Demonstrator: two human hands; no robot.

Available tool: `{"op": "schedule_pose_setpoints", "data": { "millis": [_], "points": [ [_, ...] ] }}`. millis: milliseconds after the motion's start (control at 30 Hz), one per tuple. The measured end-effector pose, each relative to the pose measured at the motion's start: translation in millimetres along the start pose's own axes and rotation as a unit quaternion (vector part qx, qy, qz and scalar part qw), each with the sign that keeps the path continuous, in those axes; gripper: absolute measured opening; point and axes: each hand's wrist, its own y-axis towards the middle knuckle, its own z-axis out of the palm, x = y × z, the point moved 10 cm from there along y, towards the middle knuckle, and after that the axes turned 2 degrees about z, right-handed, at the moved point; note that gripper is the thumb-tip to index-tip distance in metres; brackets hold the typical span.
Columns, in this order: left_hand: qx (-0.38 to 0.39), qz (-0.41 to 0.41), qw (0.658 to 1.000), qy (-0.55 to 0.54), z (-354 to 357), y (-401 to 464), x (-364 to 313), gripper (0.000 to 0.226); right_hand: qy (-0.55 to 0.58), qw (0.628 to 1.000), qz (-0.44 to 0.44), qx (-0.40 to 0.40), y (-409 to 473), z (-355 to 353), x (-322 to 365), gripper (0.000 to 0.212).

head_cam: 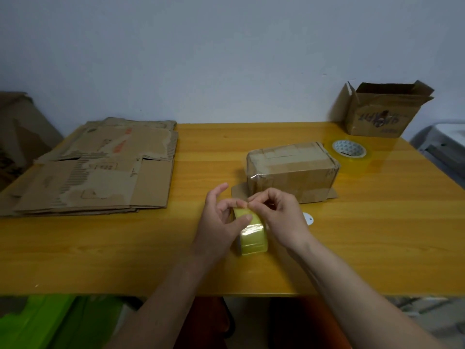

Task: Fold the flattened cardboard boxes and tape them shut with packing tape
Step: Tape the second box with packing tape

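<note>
Both hands work at a yellow tape roll [253, 235] held on edge at the lower centre of the frame.

The left hand [221, 220] curls round the roll, thumb pressed on its top, forefinger raised. The right hand [279, 214] pinches thumb and forefinger together at the roll's top edge; whether tape is caught between them is unclear. Just behind stands a taped box [292, 170]; flattened cardboard boxes [100, 170] lie at left, partly cut off.
</note>
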Motion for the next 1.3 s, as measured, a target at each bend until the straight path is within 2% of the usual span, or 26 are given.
{"op": "schedule_pose_setpoints", "data": {
  "millis": [67,133,267,333,433,500,633,767,1000,1133,1300],
  "points": [
    [0.011,0.005,1.000,0.027,0.9,-0.2,1.2,0.075,0.021,1.000,-0.021,-0.009,-5.5,0.0,6.6,0.014],
    [0.001,-0.003,0.999,0.035,-3.9,1.8,2.7,0.073,0.097,0.995,-0.012,0.005,-10.4,1.9,7.8,0.011],
    [-0.008,-0.026,0.999,0.037,-7.9,4.0,1.5,0.071,0.183,0.980,0.079,0.015,-7.7,2.8,-5.1,0.011],
    [-0.049,-0.007,0.998,0.049,-11.9,0.2,-3.9,0.067,0.162,0.982,0.100,0.006,-4.7,0.2,-6.8,0.008],
    [-0.120,0.042,0.991,0.037,-17.0,-9.6,-13.5,0.048,0.138,0.985,0.106,0.005,-2.6,-2.8,-7.6,0.009],
    [-0.133,0.074,0.988,0.035,-16.5,-13.3,-17.7,0.038,0.134,0.985,0.104,0.006,-2.2,-3.2,-9.0,0.013],
    [-0.125,0.125,0.979,0.097,-12.7,-15.5,-29.6,0.029,0.122,0.988,0.095,0.010,-2.4,-2.3,-8.0,0.011],
    [-0.089,0.112,0.981,0.128,-10.2,-7.4,-31.9,0.037,0.098,0.993,0.062,0.032,-2.1,-1.8,0.0,0.010],
    [-0.076,0.111,0.980,0.145,-11.2,-2.9,-40.8,0.035,0.036,0.998,-0.017,0.055,-3.5,-7.6,15.3,0.006],
    [-0.060,0.093,0.985,0.136,-12.2,2.9,-39.3,0.048,0.021,0.998,-0.027,0.051,-3.1,-13.0,14.6,0.007],
    [-0.074,0.141,0.968,0.196,-10.2,-1.7,-51.4,0.048,0.024,0.998,-0.014,0.049,-4.8,-14.6,11.4,0.007]
  ]
}}
